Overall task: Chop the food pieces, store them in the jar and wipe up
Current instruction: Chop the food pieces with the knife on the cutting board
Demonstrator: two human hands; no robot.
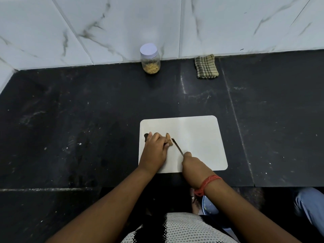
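Presently the left hand [155, 149] pins the small tan knobbly food piece [168, 139] on the white rounded-rectangle cutting board [198, 137], fingers curled onto it, while the right hand [190, 162] is closed round the thin dark-bladed knife [177, 146], whose edge lies just beside the holding fingertips [165, 144]; risk: the irregular piece rolls and the blade slides into them.

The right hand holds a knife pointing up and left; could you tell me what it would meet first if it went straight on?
Probably the food piece under the left hand; the knife in the right hand seems to stop just beside it.
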